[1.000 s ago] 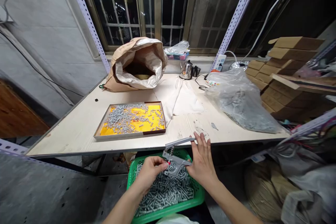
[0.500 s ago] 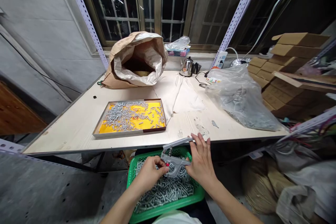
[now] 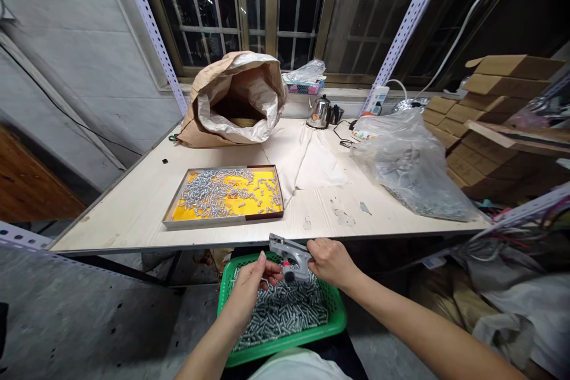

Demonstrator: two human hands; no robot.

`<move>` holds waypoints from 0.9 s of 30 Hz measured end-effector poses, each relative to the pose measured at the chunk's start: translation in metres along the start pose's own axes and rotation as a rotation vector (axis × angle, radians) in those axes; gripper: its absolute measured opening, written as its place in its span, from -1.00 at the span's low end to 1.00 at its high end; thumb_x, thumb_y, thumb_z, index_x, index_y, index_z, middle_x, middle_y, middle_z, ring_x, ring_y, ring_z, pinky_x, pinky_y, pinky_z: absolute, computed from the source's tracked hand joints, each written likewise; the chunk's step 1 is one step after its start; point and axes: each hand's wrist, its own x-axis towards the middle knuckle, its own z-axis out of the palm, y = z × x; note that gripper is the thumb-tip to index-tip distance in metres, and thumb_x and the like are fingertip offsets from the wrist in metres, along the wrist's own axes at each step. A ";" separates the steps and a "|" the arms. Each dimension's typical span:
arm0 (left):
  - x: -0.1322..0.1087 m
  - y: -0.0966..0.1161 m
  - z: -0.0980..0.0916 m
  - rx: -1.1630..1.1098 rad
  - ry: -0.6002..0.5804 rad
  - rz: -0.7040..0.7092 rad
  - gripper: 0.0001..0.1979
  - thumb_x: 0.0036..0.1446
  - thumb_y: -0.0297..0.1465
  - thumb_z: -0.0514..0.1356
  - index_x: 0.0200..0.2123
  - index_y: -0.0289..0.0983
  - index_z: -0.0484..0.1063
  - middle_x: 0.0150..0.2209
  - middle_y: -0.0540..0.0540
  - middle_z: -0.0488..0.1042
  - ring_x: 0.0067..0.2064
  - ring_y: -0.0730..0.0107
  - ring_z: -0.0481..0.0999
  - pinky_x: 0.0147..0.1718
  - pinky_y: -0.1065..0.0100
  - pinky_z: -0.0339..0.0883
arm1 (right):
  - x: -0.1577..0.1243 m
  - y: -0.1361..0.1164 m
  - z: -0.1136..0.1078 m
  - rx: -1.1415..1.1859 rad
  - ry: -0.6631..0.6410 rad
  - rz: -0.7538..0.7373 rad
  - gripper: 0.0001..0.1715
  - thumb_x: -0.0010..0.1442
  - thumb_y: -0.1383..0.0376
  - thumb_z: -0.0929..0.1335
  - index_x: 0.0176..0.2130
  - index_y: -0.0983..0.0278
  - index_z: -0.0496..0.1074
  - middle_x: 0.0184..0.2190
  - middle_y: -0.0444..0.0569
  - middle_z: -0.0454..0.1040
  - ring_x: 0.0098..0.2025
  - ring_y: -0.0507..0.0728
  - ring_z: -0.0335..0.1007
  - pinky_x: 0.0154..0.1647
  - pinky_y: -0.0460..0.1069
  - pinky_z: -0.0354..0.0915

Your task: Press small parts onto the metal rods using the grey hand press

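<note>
My right hand [image 3: 332, 261] is wrapped around the handles of a grey hand-squeeze tool [image 3: 294, 248], which has a red part at its head. To the left of that head is my left hand [image 3: 252, 279], thumb raised apart from the loosely curled fingers. The fingertips are close to the tool's head; whether they touch it I cannot tell. Both hands are over a green plastic basket [image 3: 285, 347] filled with small silvery metal pieces [image 3: 282, 323] that look like screws or springs. Part of the heap is hidden beneath the hands and tool.
A shallow tray [image 3: 205, 224] with yellow lining holds many similar small pieces on the table [image 3: 120, 219]. Behind it lies an open paper sack [image 3: 189, 127]. A metal kettle [image 3: 319, 113], a clear plastic bag [image 3: 409, 160] and stacked cardboard boxes [image 3: 503, 86] stand farther right.
My right hand has closed around the tool's handles, squeezing the spread lever down, and the tool has turned. My left thumb has come away from its fingers and the red part.
</note>
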 end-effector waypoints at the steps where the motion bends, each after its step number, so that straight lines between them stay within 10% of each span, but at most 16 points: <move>1: -0.001 0.000 0.002 -0.014 -0.012 0.000 -0.36 0.02 0.15 0.02 -0.44 -0.34 0.53 -0.47 -0.15 0.52 -0.38 0.30 0.40 -0.40 0.36 0.17 | 0.002 -0.002 -0.001 -0.006 -0.017 0.006 -0.93 -0.01 0.32 0.31 -0.50 0.25 0.30 -0.57 -0.09 0.35 -0.47 0.06 0.21 -0.48 -0.06 0.01; 9: -0.012 -0.003 0.003 0.100 -0.047 -0.052 -0.74 -0.09 -0.21 0.24 -0.60 -0.29 0.51 -0.61 0.01 0.42 -0.46 0.40 0.29 -0.38 0.38 0.12 | -0.002 -0.013 -0.014 0.035 0.030 0.113 -0.76 -0.04 0.25 0.37 -0.31 0.29 0.32 -0.29 0.04 0.35 -0.21 0.18 0.21 -0.19 0.05 0.17; 27: -0.031 -0.002 0.005 0.438 0.086 0.138 -0.85 -0.07 -0.39 0.17 -0.61 -0.27 0.45 -0.51 -0.08 0.48 -0.39 0.29 0.42 -0.33 0.36 0.21 | -0.039 -0.026 -0.004 0.034 0.299 0.072 -0.26 -0.01 0.38 0.25 0.18 0.34 0.08 0.11 0.18 0.17 0.20 0.34 0.04 0.25 0.35 -0.05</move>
